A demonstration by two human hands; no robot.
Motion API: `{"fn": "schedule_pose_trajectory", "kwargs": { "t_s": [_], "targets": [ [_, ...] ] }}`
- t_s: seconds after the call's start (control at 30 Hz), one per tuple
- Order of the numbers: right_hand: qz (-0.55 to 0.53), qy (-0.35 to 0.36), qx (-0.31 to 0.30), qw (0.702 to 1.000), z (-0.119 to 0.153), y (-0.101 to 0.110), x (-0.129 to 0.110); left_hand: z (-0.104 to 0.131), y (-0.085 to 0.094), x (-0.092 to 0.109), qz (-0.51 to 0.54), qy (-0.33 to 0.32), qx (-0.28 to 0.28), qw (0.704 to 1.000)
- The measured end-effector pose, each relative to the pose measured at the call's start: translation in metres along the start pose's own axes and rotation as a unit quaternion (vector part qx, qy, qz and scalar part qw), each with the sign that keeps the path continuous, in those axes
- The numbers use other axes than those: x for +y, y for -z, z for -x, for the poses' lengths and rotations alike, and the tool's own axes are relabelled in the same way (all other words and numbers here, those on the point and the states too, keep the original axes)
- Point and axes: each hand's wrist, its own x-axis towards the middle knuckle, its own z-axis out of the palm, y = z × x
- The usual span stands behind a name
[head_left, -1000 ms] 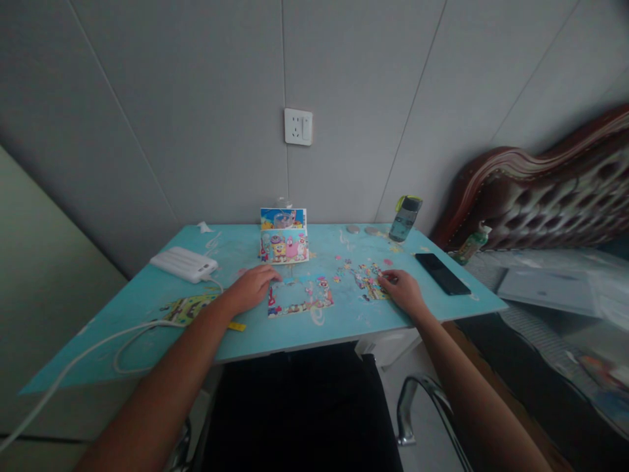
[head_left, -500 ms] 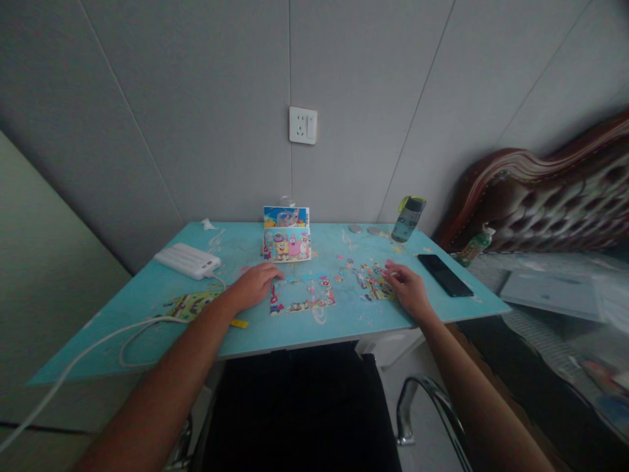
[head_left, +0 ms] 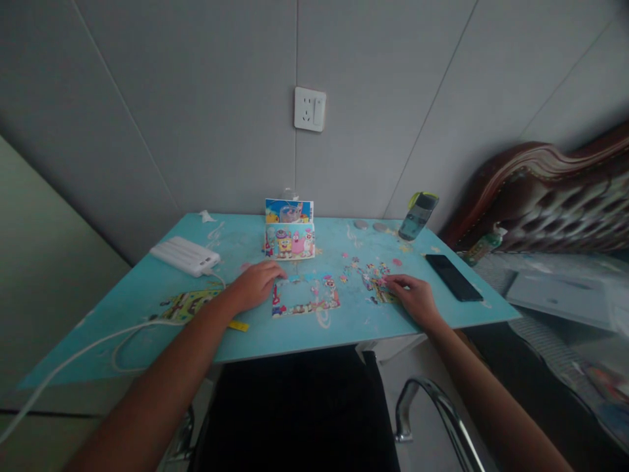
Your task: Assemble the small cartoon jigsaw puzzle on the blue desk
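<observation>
A partly joined jigsaw puzzle (head_left: 305, 307) lies in the middle of the table as a border around a bare centre, with a few pieces inside. My left hand (head_left: 256, 286) rests palm down at its upper left corner, fingers stretched out and holding nothing. To the right is a heap of loose puzzle pieces (head_left: 374, 275). Over the heap's right side, my right hand (head_left: 413, 296) pinches thumb and forefinger on what looks like a small pink puzzle piece (head_left: 383, 280). Behind the puzzle stands a picture card (head_left: 289, 241) with cartoon figures.
On the left of the blue table (head_left: 275, 337) are a white power bank (head_left: 184, 255) with a cable and a yellow picture sheet (head_left: 189, 305), partly behind my left arm. A phone (head_left: 453, 278) and a bottle (head_left: 417, 216) stand or lie at the right.
My right hand has come down and slightly toward me at the heap, its fingers drawn together; a pink piece behind it now shows. My left hand stays put. The view has shifted slightly.
</observation>
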Motion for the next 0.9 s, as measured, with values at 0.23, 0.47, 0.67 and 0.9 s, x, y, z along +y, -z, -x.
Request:
{"fn": "schedule_pose_trajectory", "kwargs": {
  "t_s": [0.23, 0.47, 0.67, 0.9],
  "targets": [
    [0.027, 0.026, -0.053, 0.998, -0.011, -0.01, -0.011, 0.0, 0.002, 0.007, 0.004, 0.031, -0.008, 0.999],
    [0.01, 0.083, -0.145, 0.986, -0.036, -0.037, -0.047, -0.003, 0.008, 0.02, 0.03, 0.075, -0.015, 0.997],
    [0.015, 0.185, -0.203, 0.961, -0.079, -0.072, -0.068, -0.002, 0.009, 0.024, 0.054, 0.106, -0.015, 0.993],
    [0.046, 0.144, -0.235, 0.96, -0.101, -0.073, -0.064, 0.001, 0.007, 0.023, 0.078, 0.12, -0.019, 0.989]
  ]
}}
